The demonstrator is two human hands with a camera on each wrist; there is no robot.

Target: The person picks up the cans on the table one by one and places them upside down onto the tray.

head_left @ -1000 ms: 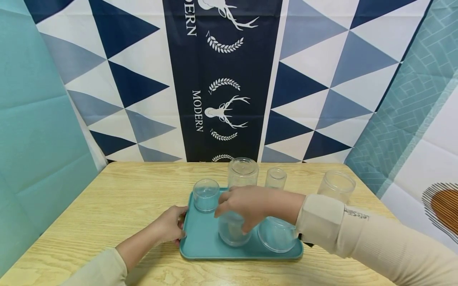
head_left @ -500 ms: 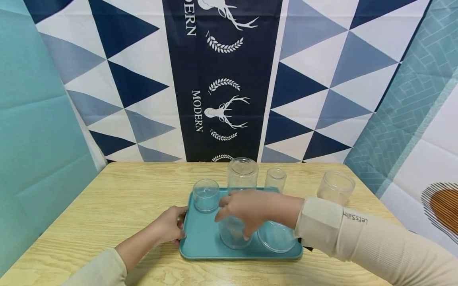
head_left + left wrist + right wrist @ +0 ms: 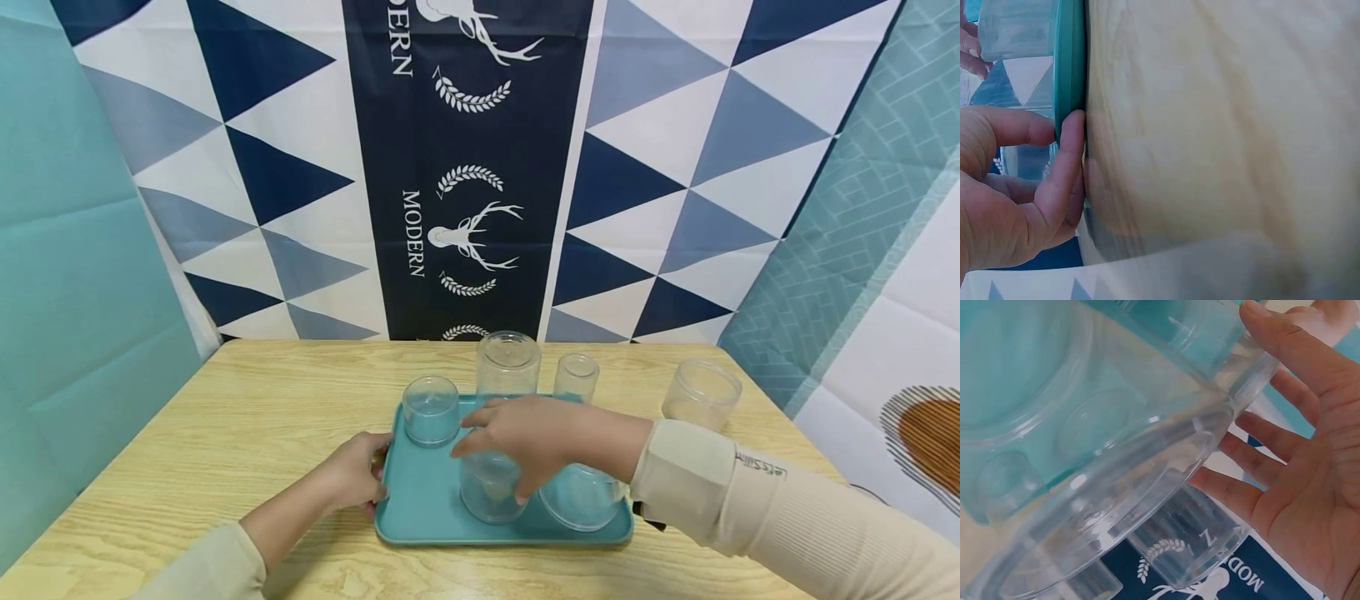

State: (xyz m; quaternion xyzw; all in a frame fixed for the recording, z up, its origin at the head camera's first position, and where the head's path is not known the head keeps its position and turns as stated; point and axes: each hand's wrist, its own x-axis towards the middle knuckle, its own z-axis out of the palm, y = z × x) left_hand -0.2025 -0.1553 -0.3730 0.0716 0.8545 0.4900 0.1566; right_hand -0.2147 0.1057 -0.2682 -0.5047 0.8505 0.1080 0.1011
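My left hand (image 3: pixel 352 471) grips the left edge of a teal tray (image 3: pixel 420 529). In the left wrist view its thumb and fingers pinch the tray's rim (image 3: pixel 1069 69). Over the tray's middle, my right hand (image 3: pixel 517 437) holds a clear cylindrical container (image 3: pixel 491 500) near the tray's front edge, fingers on one side and thumb on the other. Just right of it stands a wide clear container (image 3: pixel 581 504), which fills much of the right wrist view. A low clear container (image 3: pixel 431 417) sits in the tray's back left corner.
At the tray's back stand a tall clear container (image 3: pixel 508 367) and a narrower one (image 3: pixel 577 379). Another clear container (image 3: pixel 701 392) is on the wooden table (image 3: pixel 292 400) at the back right, off the tray. A patterned cloth (image 3: pixel 637 167) hangs behind the table.
The right hand and its container have shifted slightly toward the tray's front edge. The left hand and the tray have stayed put.
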